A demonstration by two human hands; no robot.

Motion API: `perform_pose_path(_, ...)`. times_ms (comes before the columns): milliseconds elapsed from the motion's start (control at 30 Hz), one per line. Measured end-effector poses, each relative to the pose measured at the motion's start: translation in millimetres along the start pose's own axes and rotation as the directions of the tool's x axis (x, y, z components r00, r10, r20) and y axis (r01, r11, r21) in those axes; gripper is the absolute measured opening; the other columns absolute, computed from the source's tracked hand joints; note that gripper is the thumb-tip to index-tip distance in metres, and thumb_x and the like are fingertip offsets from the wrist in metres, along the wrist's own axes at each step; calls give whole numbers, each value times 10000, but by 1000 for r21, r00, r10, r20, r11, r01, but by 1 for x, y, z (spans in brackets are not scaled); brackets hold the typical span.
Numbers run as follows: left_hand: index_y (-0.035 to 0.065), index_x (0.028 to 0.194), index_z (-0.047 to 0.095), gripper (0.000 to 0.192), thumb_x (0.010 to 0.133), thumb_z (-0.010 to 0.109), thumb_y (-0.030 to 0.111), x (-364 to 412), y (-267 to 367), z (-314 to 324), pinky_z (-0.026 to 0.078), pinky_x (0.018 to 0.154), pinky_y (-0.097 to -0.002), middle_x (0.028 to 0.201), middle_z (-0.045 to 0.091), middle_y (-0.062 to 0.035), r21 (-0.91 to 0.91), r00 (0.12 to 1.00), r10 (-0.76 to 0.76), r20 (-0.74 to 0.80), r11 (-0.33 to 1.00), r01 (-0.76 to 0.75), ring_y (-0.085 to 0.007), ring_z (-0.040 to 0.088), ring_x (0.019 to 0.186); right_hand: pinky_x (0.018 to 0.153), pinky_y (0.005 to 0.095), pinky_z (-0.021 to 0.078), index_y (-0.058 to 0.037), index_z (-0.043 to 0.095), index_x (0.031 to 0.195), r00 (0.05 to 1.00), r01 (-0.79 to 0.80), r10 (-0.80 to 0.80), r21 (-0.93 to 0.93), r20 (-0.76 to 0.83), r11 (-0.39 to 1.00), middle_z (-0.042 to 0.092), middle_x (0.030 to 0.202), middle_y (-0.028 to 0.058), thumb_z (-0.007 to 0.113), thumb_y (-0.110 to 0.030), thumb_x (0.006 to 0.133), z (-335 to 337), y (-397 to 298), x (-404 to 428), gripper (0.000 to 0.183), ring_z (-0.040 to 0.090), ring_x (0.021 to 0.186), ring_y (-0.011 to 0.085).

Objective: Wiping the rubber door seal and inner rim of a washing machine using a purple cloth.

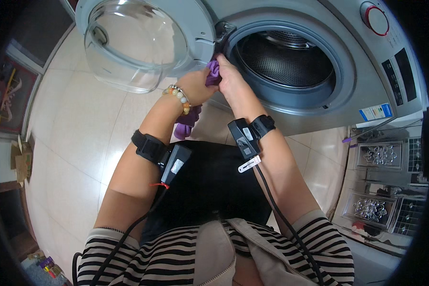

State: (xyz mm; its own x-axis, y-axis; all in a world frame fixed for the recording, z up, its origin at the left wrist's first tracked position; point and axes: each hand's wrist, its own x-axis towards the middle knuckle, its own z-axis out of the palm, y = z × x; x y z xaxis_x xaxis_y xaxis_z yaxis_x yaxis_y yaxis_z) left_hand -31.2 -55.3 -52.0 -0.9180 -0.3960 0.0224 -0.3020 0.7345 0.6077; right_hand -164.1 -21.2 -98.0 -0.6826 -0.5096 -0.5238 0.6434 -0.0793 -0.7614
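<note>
A purple cloth [213,73] is bunched between my two hands at the hinge side of a front-loading washing machine. My left hand [196,87], with a beaded bracelet at the wrist, grips it from the left. From the right, my right hand [229,74] closes on the same cloth beside the drum opening. A loose part of the cloth hangs below my left wrist. The glass-bowled door [136,46] stands swung out to the left. Through the round opening, the perforated metal drum [286,66] shows no laundry in its visible part.
The machine's control panel [400,77] and round dial [377,20] are at the upper right. Pale floor tiles [71,143] spread to the left, with a cardboard box [23,162] by the wall. Cabinet fronts with ornaments [379,155] line the right. Cables run along both my forearms.
</note>
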Motion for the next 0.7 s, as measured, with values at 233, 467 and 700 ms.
perform_pose_path(233,-38,990,552,417,756,621,300,-1,-13,3,459,708,-432,867,609,-257,12,995,68,-76,998,-67,-397,590,822,598,338,470,-39,596,824,992,-9,20,-96,121,995,587,774,47,623,-208,805,-2,-11,-20,172,563,657,165)
perform_pose_path(467,-9,1009,542,401,763,599,302,-1,1,-1,461,728,-492,878,616,-252,59,999,-32,-35,998,34,-414,589,841,595,358,453,-20,588,839,989,97,-107,-105,-98,990,582,777,64,682,-216,764,6,4,4,229,545,654,174)
perform_pose_path(700,-31,1004,540,422,728,608,282,-5,-3,4,472,716,-459,844,614,-264,15,999,-26,-37,1000,27,-416,595,811,650,341,450,11,600,969,980,177,-192,-198,-59,964,601,897,59,635,-318,807,-6,14,2,368,554,731,162)
